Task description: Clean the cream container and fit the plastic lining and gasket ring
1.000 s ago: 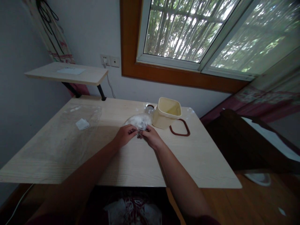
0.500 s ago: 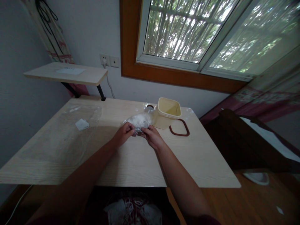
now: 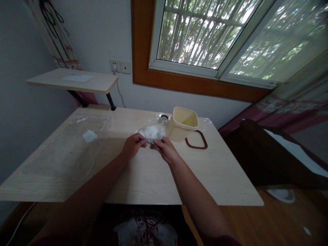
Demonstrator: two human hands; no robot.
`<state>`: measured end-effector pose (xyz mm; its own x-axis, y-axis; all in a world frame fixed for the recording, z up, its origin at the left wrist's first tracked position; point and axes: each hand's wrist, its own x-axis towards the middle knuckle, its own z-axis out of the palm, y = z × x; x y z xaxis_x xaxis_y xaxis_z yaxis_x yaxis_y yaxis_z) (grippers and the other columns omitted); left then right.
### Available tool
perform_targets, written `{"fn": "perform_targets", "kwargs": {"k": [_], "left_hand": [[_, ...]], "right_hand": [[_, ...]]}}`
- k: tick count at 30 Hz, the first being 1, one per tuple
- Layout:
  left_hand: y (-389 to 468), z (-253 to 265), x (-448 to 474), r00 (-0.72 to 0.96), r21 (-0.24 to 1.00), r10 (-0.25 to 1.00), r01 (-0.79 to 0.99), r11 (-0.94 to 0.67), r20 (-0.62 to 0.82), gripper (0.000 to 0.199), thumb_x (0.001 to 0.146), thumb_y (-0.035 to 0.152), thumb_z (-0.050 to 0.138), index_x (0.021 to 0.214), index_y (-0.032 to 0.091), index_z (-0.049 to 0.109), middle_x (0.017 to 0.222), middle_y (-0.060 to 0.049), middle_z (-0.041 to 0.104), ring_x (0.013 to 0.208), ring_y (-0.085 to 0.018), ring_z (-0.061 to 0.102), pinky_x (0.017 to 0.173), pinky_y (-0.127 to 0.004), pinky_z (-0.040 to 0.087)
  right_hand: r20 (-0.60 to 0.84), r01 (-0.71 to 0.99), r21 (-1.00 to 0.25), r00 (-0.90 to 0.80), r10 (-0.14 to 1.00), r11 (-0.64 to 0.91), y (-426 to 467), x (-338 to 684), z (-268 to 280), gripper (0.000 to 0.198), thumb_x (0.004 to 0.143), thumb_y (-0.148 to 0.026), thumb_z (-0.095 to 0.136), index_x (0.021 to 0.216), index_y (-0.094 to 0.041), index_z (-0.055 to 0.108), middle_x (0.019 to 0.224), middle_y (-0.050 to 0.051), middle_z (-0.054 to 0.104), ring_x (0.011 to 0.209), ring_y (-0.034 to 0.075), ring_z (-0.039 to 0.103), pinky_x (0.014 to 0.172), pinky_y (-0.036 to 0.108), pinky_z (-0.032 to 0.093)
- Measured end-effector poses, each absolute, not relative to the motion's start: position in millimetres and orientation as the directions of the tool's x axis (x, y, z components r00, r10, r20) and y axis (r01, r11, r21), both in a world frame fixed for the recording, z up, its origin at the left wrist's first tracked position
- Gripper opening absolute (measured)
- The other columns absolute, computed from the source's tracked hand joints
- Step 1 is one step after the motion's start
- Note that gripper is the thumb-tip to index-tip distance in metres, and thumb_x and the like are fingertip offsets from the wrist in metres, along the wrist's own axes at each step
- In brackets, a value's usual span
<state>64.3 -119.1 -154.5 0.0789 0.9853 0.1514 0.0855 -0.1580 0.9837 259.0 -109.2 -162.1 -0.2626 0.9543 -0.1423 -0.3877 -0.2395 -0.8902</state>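
From my remote post I watch the left hand [image 3: 131, 145] and right hand [image 3: 166, 148] pinch the near edge of a whitish see-through plastic bag [image 3: 152, 130]. It lies just beyond the fingertips, toward the far edge of the desk [image 3: 205, 177]; those fingertips stand farther apart than a second ago. Right of it, a cream plastic tub [image 3: 179, 132] and brown loop [image 3: 204, 139]. At the far left corner, the raised shelf [image 3: 101, 82] carries paper [image 3: 77, 78] with marks I can't read.

Home room: floral curtains [image 3: 304, 102], wood floor [image 3: 269, 222], desk [image 3: 217, 177].
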Motion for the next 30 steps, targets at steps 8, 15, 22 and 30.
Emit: {"fn": "perform_targets", "kwargs": {"k": [8, 15, 22, 30], "left_hand": [[-115, -154, 61, 0.03, 0.981, 0.982, 0.044, -0.19, 0.189, 0.012, 0.078, 0.029, 0.071, 0.076, 0.018, 0.065, 0.06, 0.001, 0.067, 0.055, -0.013, 0.061, 0.058, -0.025, 0.049], [-114, -157, 58, 0.023, 0.981, 0.981, 0.009, -0.192, 0.192, 0.013, 0.078, 0.029, 0.071, 0.078, 0.018, 0.064, 0.059, 0.002, 0.065, 0.055, -0.012, 0.059, 0.056, -0.024, 0.046], [-112, -160, 56, 0.038, 0.975, 0.974, 0.011, -0.223, 0.223, 0.017, 0.082, 0.033, 0.069, 0.082, 0.018, 0.062, 0.062, 0.002, 0.065, 0.057, -0.012, 0.06, 0.058, -0.024, 0.047], [-116, -159, 61, 0.112, 0.989, 0.983, -0.04, -0.143, 0.147, 0.026, 0.084, 0.041, 0.069, 0.088, 0.018, 0.06, 0.072, -0.002, 0.071, 0.069, -0.016, 0.069, 0.07, -0.03, 0.057]], "right_hand": [[-0.148, -0.4, -0.888, -0.222, 0.964, -0.229, -105, 261, -162, 0.042, 0.056, -0.034, 0.095, 0.084, -0.018, 0.067, 0.073, -0.001, 0.066, 0.061, 0.011, 0.055, 0.064, 0.03, 0.054], [-0.17, -0.424, -0.874, -0.188, 0.967, -0.236, -104, 259, -163, 0.045, 0.053, -0.032, 0.095, 0.084, -0.017, 0.067, 0.074, 0.0, 0.066, 0.059, 0.011, 0.053, 0.061, 0.029, 0.052], [-0.006, -0.116, -0.993, 0.065, 0.998, 0.001, -105, 259, -171, 0.04, 0.073, -0.05, 0.08, 0.083, -0.023, 0.051, 0.059, -0.009, 0.049, 0.05, 0.01, 0.044, 0.047, 0.023, 0.038], [0.576, 0.419, -0.736, -0.026, 0.817, 0.532, -121, 259, -158, 0.02, 0.087, -0.034, 0.071, 0.103, -0.023, 0.067, 0.097, 0.004, 0.059, 0.082, 0.018, 0.058, 0.072, 0.031, 0.05]]}}
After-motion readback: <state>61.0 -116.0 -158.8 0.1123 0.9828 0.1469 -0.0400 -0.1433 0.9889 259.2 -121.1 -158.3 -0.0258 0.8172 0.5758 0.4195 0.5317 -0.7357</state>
